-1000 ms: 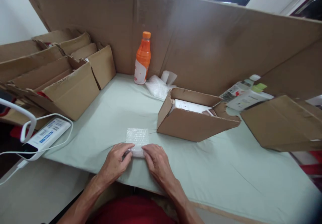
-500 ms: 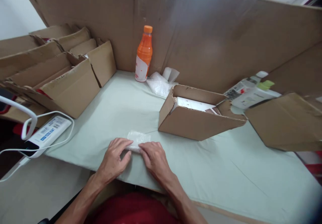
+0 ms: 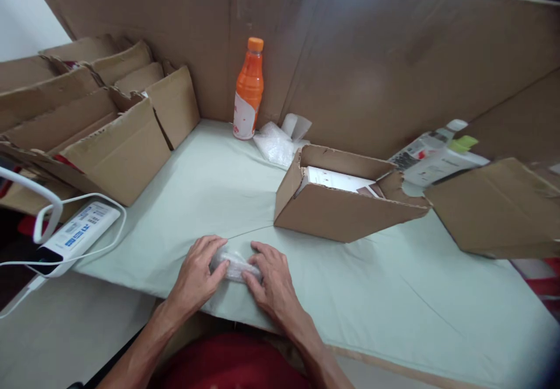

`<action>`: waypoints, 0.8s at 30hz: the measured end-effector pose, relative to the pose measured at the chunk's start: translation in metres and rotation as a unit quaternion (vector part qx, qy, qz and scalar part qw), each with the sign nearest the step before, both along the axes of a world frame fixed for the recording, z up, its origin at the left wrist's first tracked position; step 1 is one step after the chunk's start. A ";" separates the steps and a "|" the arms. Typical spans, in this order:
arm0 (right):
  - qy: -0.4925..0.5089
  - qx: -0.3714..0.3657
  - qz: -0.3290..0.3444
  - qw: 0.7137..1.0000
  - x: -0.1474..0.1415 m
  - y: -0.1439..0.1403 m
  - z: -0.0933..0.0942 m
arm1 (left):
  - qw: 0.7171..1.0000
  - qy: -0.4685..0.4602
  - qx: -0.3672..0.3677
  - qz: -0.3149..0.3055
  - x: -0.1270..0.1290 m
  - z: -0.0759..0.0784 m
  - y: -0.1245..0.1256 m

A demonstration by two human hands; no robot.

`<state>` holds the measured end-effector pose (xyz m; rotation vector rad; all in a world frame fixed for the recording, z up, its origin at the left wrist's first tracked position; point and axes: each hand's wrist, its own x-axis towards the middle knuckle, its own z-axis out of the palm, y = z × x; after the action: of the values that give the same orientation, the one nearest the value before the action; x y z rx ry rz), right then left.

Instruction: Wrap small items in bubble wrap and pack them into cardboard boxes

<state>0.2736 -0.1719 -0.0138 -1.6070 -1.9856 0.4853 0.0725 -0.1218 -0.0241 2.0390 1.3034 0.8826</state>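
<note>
A small rolled bundle of clear bubble wrap (image 3: 236,265) lies on the pale green cloth near the front edge. My left hand (image 3: 199,269) grips its left end, fingers behind and thumb in front. At the right end, my right hand (image 3: 269,272) holds it the same way, with the thumb pressed on the near side. Whatever may be inside the wrap cannot be made out. Just beyond and to the right of my hands stands an open cardboard box (image 3: 324,211) holding a white box (image 3: 336,179).
An orange bottle (image 3: 249,88) stands at the back beside crumpled bubble wrap (image 3: 275,144). Cardboard dividers (image 3: 126,150) rise on the left, near a white power bank (image 3: 79,234) with a cable. Bottles (image 3: 441,164) lean at the right by another cardboard box (image 3: 494,208).
The flat flap of bubble wrap has been rolled up into a compact bundle. My fingers have curled round it, and the bundle sits slightly nearer to me.
</note>
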 end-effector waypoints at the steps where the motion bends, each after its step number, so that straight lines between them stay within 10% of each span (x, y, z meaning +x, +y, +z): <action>1: 0.031 -0.004 0.001 1.000 -0.001 -0.001 0.001 | 0.999 -0.023 -0.026 0.002 -0.002 0.001 -0.001; 8: 0.196 -0.084 -0.027 0.977 0.007 -0.008 0.014 | 0.951 -0.149 -0.264 -0.063 0.000 0.008 -0.002; 17: 0.273 -0.082 -0.084 0.955 0.046 -0.020 0.019 | 0.951 -0.092 -0.261 -0.138 0.046 0.029 0.010; 24: 0.212 -0.011 -0.111 0.971 0.077 -0.025 0.064 | 0.952 -0.150 -0.214 -0.159 0.072 0.044 0.051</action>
<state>0.3502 -0.1971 0.0497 -1.5603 -1.4710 0.6973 0.1447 -0.0703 0.0194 1.6348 0.8757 0.6589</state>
